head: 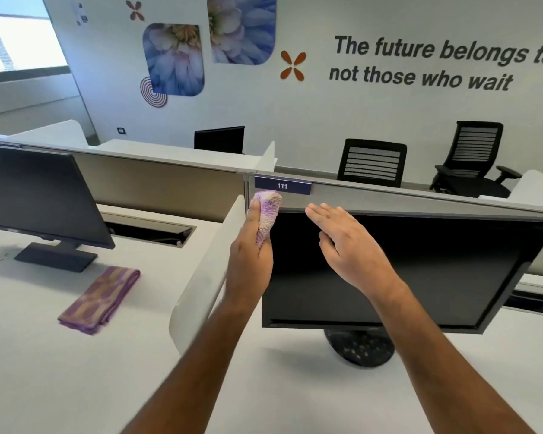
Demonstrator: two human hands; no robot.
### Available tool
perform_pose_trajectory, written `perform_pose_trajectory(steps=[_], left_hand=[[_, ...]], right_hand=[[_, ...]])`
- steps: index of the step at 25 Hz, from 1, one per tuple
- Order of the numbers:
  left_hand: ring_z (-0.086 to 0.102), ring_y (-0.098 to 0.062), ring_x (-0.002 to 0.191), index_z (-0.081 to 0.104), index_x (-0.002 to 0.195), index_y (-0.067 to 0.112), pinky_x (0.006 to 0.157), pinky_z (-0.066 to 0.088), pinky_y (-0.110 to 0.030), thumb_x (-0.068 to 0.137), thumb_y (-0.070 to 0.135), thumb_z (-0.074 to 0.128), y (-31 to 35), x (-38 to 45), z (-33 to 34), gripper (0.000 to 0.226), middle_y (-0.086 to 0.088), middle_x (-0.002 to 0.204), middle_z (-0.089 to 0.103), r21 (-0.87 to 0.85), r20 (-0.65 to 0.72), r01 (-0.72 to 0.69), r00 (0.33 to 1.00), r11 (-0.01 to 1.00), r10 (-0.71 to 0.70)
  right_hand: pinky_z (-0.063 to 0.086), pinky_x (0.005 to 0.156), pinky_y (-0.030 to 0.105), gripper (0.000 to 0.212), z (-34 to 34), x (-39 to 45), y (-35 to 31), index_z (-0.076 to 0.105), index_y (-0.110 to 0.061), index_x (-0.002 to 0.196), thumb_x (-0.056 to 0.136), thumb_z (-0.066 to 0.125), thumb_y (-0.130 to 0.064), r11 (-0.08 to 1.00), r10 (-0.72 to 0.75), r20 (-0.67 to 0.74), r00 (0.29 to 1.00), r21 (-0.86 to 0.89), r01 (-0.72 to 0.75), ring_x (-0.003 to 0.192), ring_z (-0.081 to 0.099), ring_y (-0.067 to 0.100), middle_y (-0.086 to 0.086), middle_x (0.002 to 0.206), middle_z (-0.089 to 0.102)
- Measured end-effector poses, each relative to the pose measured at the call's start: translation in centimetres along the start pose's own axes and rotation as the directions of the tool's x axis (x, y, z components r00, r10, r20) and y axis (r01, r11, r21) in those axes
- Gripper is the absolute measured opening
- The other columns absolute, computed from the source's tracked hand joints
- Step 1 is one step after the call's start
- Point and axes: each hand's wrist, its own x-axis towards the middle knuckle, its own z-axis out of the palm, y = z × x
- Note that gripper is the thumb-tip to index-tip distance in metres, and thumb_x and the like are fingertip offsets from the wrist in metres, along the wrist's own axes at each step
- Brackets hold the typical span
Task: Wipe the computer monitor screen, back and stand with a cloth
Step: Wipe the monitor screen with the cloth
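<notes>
The monitor (420,270) sits on the right side of the white desk (295,386), screen dark and tilted a bit, standing on a round black base (359,347) that looks speckled (dust or a pattern, can't really tell from here). The left hand (251,255) is gripping a bunched-up purple cloth (267,214) right at the monitor's top left corner, fingers wrapped round it. The right hand (345,242) is flat and relaxed, fingers straight, holding nothing, up by the top edge of the screen; whether it's actually touching the bezel I can't say. Just behind the monitor runs a grey partition with a blue tag reading 111 (282,185). A white divider panel (207,274) splits this desk from the one on the left, where a second folded purple cloth (99,300) lies near another dark monitor (38,195). On the far side are two black mesh office chairs (373,162) and a wall with flower pictures (173,59) and lettering.
</notes>
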Motion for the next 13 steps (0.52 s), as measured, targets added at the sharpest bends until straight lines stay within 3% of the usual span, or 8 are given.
perform_pose_trajectory(steps=[2,6,10,13], left_hand=[[0.054,-0.013,0.136,0.032,0.164,0.022,0.104,0.041,-0.011,0.107,0.019,0.057,-0.4,-0.7,1.1,0.063,0.003,0.154,0.054,0.008,-0.014,0.053,0.999,0.999,-0.053],[0.056,-0.023,0.138,0.042,0.159,0.017,0.11,0.047,-0.028,0.104,0.023,0.062,-3.1,-2.7,2.0,0.059,0.0,0.153,0.056,0.005,-0.001,0.172,0.985,0.985,-0.172],[0.058,-0.019,0.134,0.046,0.156,0.012,0.103,0.039,-0.004,0.106,0.016,0.058,-6.1,-5.6,3.1,0.052,-0.001,0.147,0.06,0.008,0.039,0.211,0.977,0.978,-0.211],[0.064,-0.011,0.12,0.051,0.152,0.016,0.094,0.049,-0.006,0.107,0.015,0.055,-8.7,-7.9,3.6,0.045,0.005,0.134,0.067,-0.008,0.082,0.233,0.969,0.972,-0.232]], right_hand=[[0.017,0.128,0.031,0.055,0.2,0.1,0.1,0.04,-0.02,0.157,0.103,0.047,-0.01,1.0,-0.003,-0.007,1.0,0.016,0.003,0.152,0.03,0.008,-0.005,0.161,0.041],[0.016,0.127,0.028,0.054,0.3,0.2,0.6,0.043,-0.02,0.156,0.102,0.049,-0.01,0.999,-0.018,-0.032,0.999,0.046,0.019,0.15,0.033,0.008,-0.005,0.159,0.044],[0.021,0.127,0.032,0.053,0.6,0.0,0.9,0.046,-0.018,0.154,0.101,0.051,-0.011,0.997,-0.044,-0.059,0.997,0.058,0.047,0.149,0.036,0.01,-0.003,0.157,0.047],[0.022,0.127,0.033,0.051,0.6,0.0,1.0,0.048,-0.017,0.153,0.102,0.05,-0.011,0.996,-0.046,-0.055,0.997,0.073,0.05,0.149,0.037,0.012,-0.002,0.156,0.049]])
